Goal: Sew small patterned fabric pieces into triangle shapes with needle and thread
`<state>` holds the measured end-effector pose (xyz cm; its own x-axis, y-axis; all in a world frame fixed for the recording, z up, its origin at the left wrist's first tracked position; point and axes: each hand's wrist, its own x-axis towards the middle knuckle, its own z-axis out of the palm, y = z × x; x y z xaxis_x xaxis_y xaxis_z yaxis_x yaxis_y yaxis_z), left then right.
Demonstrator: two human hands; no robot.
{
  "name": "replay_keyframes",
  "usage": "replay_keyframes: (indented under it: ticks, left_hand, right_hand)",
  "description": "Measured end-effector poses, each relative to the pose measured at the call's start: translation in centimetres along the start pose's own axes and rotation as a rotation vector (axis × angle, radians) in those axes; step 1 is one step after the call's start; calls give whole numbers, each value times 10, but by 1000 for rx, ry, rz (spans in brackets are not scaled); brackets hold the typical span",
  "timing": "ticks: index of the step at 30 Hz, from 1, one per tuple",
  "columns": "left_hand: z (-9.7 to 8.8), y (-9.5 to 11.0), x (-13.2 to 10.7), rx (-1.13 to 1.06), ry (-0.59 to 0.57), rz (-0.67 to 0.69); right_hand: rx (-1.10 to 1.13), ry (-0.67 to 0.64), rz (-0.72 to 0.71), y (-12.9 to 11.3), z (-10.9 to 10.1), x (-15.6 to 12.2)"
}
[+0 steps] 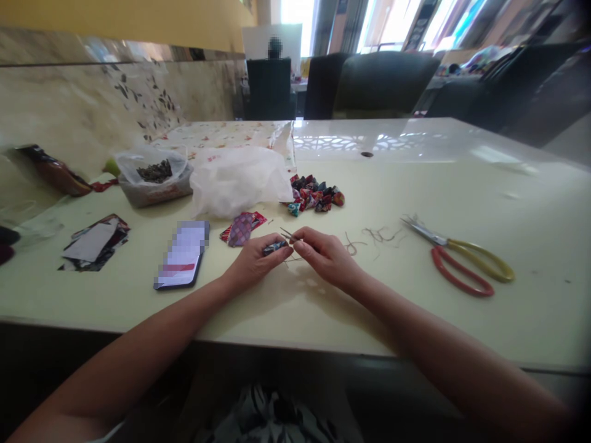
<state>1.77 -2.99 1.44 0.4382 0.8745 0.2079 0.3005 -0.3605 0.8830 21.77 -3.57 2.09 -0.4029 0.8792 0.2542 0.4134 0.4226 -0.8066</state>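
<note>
Left of you lie scraps (95,243), then the phone (181,255). Your left hand (253,261) is curled round a small blue patterned bundle (273,248); a firm grip with its edge exposed should serve best. Just beside it, your right hand (321,252) pinches a thin pointed tool (287,233): mind the points. Farther right lie loose threads (381,235), then shears (443,246).

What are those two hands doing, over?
Left hand holding small blue piece. Right hand gripping thin tool, type unclear. Loose threads close by, scissors farther right.
</note>
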Motion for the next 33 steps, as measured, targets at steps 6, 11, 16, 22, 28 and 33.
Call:
replay_keyframes:
  ticks: [6,11,16,22,28,33]
  left_hand:
    - [-1,2,-1,-31,14,27]
    - [0,0,-1,-15,15,31]
    - [1,2,0,-13,15,39]
    - [1,2,-1,1,19,8]
    - [0,2,-3,-27,5,-90]
    - [1,1,-2,-21,-25,-61]
  right_hand:
    - [-117,-22,-3,-1,1,-1]
    - [-154,-15,-8,-2,1,-2]
    - [-168,-1,10,-1,2,-3]
    - [-15,38,23,-2,0,-1]
    - [130,61,59,0,0,2]
    - [140,53,66,2,2,2]
